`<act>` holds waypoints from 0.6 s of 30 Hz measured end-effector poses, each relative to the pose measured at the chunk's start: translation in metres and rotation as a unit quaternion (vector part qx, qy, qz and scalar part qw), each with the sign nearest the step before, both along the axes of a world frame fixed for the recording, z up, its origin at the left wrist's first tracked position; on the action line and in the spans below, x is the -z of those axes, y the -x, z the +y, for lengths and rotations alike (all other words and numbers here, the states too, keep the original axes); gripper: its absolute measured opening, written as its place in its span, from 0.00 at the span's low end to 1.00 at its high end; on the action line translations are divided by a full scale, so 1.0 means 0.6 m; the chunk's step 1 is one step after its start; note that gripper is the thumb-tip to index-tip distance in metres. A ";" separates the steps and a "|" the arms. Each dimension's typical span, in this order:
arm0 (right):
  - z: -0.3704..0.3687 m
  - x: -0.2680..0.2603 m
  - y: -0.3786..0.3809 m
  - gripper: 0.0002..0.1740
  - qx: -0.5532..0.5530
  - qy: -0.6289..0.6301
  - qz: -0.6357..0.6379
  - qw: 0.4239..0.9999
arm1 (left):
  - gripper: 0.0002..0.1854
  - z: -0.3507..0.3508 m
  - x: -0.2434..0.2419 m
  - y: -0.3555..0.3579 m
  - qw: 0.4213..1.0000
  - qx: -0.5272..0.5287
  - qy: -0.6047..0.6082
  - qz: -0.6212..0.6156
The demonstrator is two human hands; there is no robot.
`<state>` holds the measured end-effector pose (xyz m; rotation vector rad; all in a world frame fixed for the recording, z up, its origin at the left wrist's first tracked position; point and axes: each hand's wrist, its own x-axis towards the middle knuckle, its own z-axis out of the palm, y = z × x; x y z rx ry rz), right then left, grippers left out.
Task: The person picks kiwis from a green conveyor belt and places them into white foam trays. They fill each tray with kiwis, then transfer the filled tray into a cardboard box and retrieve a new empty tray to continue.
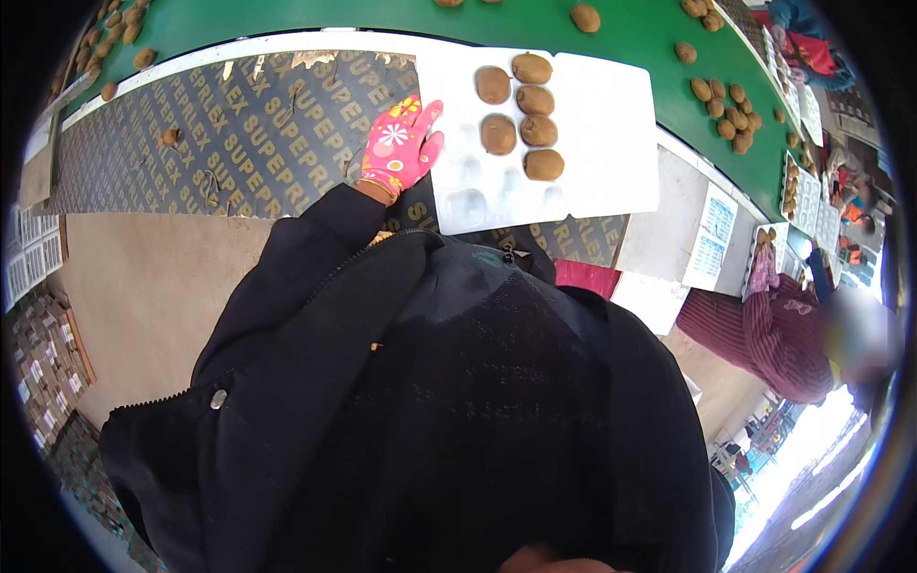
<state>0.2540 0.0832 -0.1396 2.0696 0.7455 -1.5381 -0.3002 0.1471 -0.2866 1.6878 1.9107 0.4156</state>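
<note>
My left hand (401, 147), in a pink floral glove, lies palm down at the left edge of a white moulded fruit tray (609, 143). Its index finger and thumb are apart and touch the tray; no fruit shows in it. Several brown kiwifruit sit in the tray: a right-hand column from a top one (531, 69) to a bottom one (544, 165), and two left of it, an upper (493, 85) and a lower (498, 134). Cavities below the lower one hold no fruit. My right hand is out of view; a blurred skin patch at the bottom edge cannot be identified.
Beyond the tray runs a green conveyor belt (308, 32) with loose kiwifruit (738, 118). The tray overlaps a dark printed board (236, 136). A printed sheet (711, 236) lies to the right, near a co-worker in a maroon sweater (777, 344). Stacked boxes (50, 372) stand at far left.
</note>
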 end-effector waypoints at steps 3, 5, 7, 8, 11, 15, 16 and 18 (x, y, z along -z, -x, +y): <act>0.006 -0.004 0.006 0.28 -0.028 -0.040 0.007 0.999 | 0.28 0.008 0.004 0.010 1.000 0.010 0.012 -0.022; 0.047 0.004 0.032 0.29 -0.035 -0.114 0.049 0.992 | 0.29 0.003 -0.002 0.011 0.999 0.016 0.034 -0.039; 0.113 0.023 0.090 0.31 -0.076 -0.223 0.123 0.964 | 0.31 -0.001 0.002 0.011 0.999 0.022 0.036 -0.028; 0.156 0.016 0.137 0.32 -0.153 -0.272 0.151 0.938 | 0.32 -0.008 -0.006 0.011 0.999 0.015 0.029 -0.036; 0.242 0.016 0.311 0.31 -0.360 -0.371 0.195 0.834 | 0.34 -0.059 -0.034 -0.001 0.998 0.030 0.027 -0.039; 0.241 0.111 0.362 0.35 -0.459 -0.416 0.247 0.745 | 0.32 -0.109 -0.062 -0.028 0.985 0.029 0.042 -0.164; 0.250 0.113 0.372 0.35 -0.494 -0.428 0.246 0.716 | 0.31 -0.104 -0.068 -0.033 0.966 -0.018 0.034 -0.254; 0.266 0.111 0.368 0.31 -0.504 -0.413 0.282 0.704 | 0.30 -0.104 -0.078 -0.023 0.992 0.073 -0.015 -0.099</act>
